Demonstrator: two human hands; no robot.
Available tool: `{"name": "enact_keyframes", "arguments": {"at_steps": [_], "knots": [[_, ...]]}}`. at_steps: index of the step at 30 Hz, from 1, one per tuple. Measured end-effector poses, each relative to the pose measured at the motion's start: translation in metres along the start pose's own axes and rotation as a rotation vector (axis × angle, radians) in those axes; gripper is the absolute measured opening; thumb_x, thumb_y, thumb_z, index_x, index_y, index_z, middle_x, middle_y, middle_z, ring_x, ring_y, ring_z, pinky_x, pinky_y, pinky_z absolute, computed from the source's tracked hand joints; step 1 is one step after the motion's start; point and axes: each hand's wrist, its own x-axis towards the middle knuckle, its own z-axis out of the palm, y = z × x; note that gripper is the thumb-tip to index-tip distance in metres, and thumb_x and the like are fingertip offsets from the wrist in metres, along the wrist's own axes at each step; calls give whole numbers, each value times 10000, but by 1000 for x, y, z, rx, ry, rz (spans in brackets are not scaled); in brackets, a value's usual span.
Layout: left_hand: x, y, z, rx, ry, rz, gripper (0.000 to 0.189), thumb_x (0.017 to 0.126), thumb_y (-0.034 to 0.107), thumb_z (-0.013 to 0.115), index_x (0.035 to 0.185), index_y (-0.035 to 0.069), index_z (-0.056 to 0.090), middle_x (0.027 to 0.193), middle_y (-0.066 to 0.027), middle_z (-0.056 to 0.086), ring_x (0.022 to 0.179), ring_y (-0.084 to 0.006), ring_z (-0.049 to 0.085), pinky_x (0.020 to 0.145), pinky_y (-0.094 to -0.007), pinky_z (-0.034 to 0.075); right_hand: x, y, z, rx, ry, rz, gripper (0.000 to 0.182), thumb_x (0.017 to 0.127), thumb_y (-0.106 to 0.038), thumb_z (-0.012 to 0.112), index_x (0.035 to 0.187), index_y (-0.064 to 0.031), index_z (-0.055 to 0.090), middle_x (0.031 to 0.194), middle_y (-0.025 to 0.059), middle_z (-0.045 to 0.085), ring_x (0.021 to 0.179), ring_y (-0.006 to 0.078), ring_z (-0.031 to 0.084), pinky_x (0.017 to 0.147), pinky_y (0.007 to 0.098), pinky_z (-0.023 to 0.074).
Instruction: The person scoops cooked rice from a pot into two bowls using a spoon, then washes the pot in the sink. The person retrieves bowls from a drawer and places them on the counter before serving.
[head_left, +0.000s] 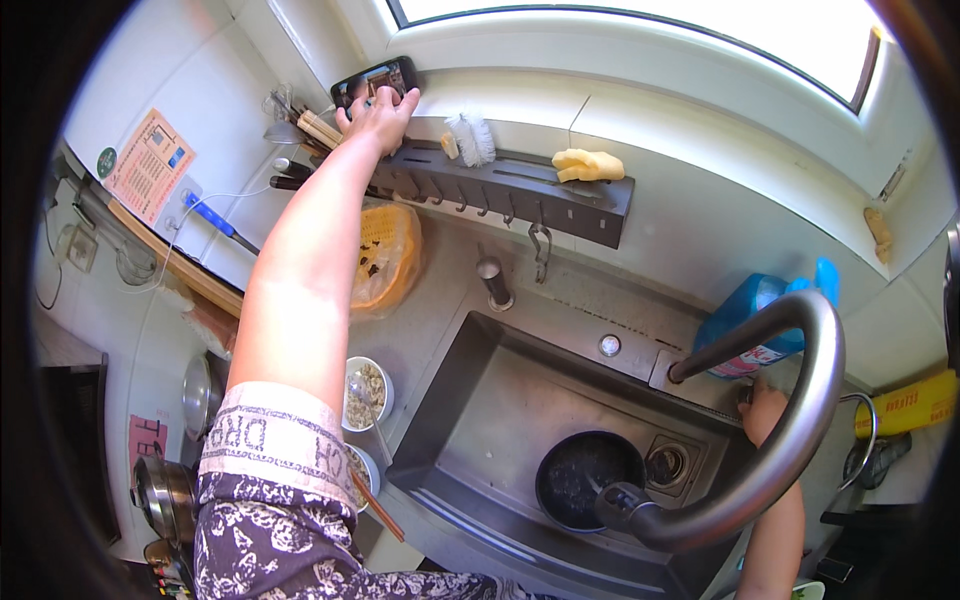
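My left hand (382, 124) reaches to the windowsill, its spread fingers over the lower part of a smartphone (397, 73) with a lit screen. Whether the fingers grip the phone or only touch it is unclear. My right hand (763, 411) is behind the arched metal faucet (821, 390), its fingers on a small dark knob (745, 395) at the sink's back right. The hand is partly hidden by the faucet. Below the spout, a dark round pan (559, 480) lies in the stainless-steel sink (480, 397) beside the drain strainer (666, 463). Water runs into the pan.
Two white bowls of food (386, 409) (369, 457) stand left of the sink, with chopsticks (379, 510). Behind them sits a yellow basket (409, 262). A dark hooked rack (517, 195) bears a brush (471, 139) and yellow sponge (589, 165). A blue bottle (739, 311) stands behind the faucet.
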Motion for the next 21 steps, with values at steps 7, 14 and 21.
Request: {"name": "enact_keyframes", "arguments": {"at_steps": [7, 14, 21], "knots": [[-20, -9, 1, -426, 570, 55, 392, 896, 492, 466, 1027, 133, 554, 1047, -130, 614, 1111, -311, 500, 1005, -475, 268, 6, 6, 13, -55, -9, -6, 478, 728, -184, 699, 1125, 11, 518, 897, 217, 651, 869, 385, 622, 774, 476, 480], [-234, 59, -10, -1712, 527, -22, 253, 970, 293, 401, 1130, 131, 512, 1066, 24, 554, 978, -98, 475, 835, -280, 318, 0, 0, 3, -147, -12, 38, 551, 724, -208, 718, 1190, -13, 498, 883, 215, 648, 853, 386, 624, 774, 479, 473], [-456, 58, 55, -1592, -155, -300, 344, 889, 165, 446, 1204, 39, 393, 1172, -61, 408, 1112, -156, 389, 989, -310, 268, 7, 23, 24, -29, 110, -116, 504, 722, -153, 714, 1171, -23, 524, 892, 229, 643, 857, 380, 620, 768, 475, 455]]}}
